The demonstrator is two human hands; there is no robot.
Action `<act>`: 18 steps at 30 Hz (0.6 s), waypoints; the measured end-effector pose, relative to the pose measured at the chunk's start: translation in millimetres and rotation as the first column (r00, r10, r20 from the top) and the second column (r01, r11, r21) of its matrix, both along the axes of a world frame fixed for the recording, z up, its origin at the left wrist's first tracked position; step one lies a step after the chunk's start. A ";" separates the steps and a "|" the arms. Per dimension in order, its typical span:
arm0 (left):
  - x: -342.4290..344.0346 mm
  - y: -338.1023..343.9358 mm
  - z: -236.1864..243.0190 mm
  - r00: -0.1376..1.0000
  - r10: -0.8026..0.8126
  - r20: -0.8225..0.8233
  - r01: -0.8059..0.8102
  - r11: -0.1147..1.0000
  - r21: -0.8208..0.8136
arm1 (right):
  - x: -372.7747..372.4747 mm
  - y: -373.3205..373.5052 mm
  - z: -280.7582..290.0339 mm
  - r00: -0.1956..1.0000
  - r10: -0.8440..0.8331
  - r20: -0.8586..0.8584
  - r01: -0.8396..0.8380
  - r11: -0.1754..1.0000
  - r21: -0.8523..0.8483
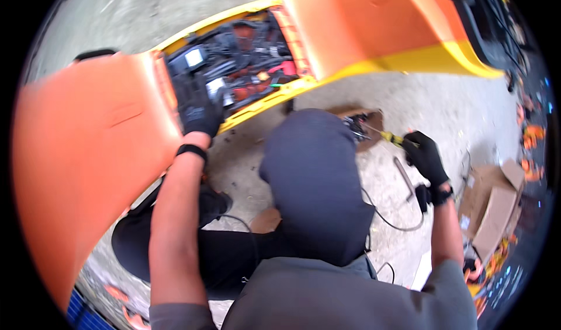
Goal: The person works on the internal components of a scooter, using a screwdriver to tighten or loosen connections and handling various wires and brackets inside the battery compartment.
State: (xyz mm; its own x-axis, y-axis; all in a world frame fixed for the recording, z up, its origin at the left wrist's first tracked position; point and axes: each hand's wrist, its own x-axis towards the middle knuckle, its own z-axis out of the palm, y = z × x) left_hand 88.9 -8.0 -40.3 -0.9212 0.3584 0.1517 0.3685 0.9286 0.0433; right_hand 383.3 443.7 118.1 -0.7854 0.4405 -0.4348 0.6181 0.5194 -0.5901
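Note:
My left hand (pixel 200 114), in a black glove, reaches over the near edge of an open bay (pixel 251 61) in an orange and yellow machine body (pixel 105 120). Its fingers look stretched out, though they blur into the dark parts, cables and connectors there. Off to the right, my right hand (pixel 425 156), also gloved in black, is closed around the yellow and black handle of a screwdriver (pixel 392 138). The screwdriver's shaft points left to a pile of small dark metal pieces (pixel 356 127) on brown cardboard (pixel 371 144) on the floor.
An L-shaped grey metal tool (pixel 403 175) lies on the concrete below my right hand. A thin dark cable (pixel 403 229) loops across the floor. At the right stands an open cardboard box (pixel 491 207), with orange parts (pixel 533 137) beyond it. My bent leg (pixel 318 184) is under the bay.

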 end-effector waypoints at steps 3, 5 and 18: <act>4.9 9.2 16.6 0.999 0.034 -0.005 -0.034 0.999 -0.008 | -34.3 -51.9 61.4 0.964 0.132 -0.233 -0.110 0.988 0.108; 9.8 9.9 31.1 0.997 0.061 0.055 -0.060 0.998 -0.011 | -68.2 -92.3 97.0 0.860 0.298 -0.414 -0.228 0.951 0.210; 12.6 11.1 30.4 0.995 0.097 0.030 -0.098 0.995 0.032 | -367.2 -253.1 102.5 0.369 0.782 -0.503 -0.535 0.621 0.573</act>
State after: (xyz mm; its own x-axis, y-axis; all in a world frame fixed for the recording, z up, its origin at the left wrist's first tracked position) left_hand 101.5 3.1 -10.0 -0.9555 0.2622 0.1352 0.2748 0.9578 0.0845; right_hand 16.1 190.5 220.7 -0.8559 -0.3655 0.3657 -0.4983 0.7718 -0.3950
